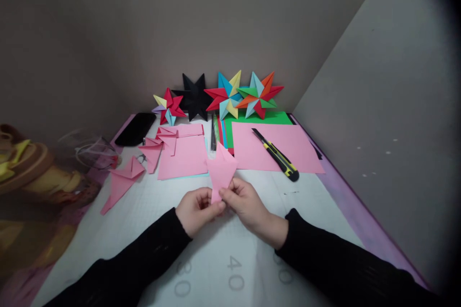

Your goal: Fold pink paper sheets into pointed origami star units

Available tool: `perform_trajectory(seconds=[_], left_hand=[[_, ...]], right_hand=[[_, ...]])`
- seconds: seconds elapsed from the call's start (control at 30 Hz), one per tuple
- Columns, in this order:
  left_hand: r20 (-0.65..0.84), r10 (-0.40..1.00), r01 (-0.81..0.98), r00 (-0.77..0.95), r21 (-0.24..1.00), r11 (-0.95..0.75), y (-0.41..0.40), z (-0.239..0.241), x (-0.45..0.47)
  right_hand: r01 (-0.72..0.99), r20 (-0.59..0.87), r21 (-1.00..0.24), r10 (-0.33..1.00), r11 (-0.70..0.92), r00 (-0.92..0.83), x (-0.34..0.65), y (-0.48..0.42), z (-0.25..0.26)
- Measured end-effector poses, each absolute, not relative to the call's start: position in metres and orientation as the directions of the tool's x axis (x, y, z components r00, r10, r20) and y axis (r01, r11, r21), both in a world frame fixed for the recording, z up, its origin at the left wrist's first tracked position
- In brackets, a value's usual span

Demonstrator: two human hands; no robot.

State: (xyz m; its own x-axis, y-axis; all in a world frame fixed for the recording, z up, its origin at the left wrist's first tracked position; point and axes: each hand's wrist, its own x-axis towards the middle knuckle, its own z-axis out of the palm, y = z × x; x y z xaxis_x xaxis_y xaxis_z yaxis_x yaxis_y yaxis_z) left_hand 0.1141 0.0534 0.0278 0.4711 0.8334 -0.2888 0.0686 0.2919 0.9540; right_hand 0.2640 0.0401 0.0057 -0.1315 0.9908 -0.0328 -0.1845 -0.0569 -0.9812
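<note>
A folded pink paper piece with a pointed top stands upright over the white cutting mat. My left hand and my right hand both pinch its narrow lower end, fingers closed, meeting at the middle. Black sleeves cover both arms. Flat pink sheets lie just beyond the hands. Other folded pink pieces rest to the left.
Several coloured origami stars lean on the back wall. A yellow-black utility knife lies on a large pink sheet over stacked coloured paper. A black phone sits at the back left. Grey walls close in the right side.
</note>
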Motion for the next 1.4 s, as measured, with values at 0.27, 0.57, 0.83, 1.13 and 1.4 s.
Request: perform_trajectory(seconds=[0.27, 0.57, 0.83, 1.13, 1.4], left_hand=[[-0.402, 0.819, 0.097, 0.409, 0.912, 0.399, 0.054, 0.02, 0.113], [-0.377, 0.814, 0.119, 0.441, 0.924, 0.363, 0.049, 0.02, 0.112], [-0.264, 0.857, 0.05, 0.443, 0.962, 0.27, 0.057, 0.021, 0.114], [-0.264, 0.88, 0.174, 0.396, 0.962, 0.211, 0.056, 0.03, 0.11], [-0.258, 0.854, 0.201, 0.451, 0.962, 0.185, 0.058, 0.031, 0.11]], right_hand=[[-0.106, -0.028, -0.994, 0.999, -0.031, -0.029, 0.269, 0.042, 0.006], [-0.108, 0.02, -0.994, 0.998, 0.027, 0.066, 0.275, 0.052, 0.005], [-0.192, -0.039, -0.98, 0.995, -0.056, -0.092, 0.268, 0.044, 0.009], [-0.136, 0.019, -0.991, 0.983, -0.006, -0.183, 0.271, 0.046, 0.015], [-0.033, 0.033, -0.999, 0.988, 0.028, -0.148, 0.281, 0.05, 0.018]])
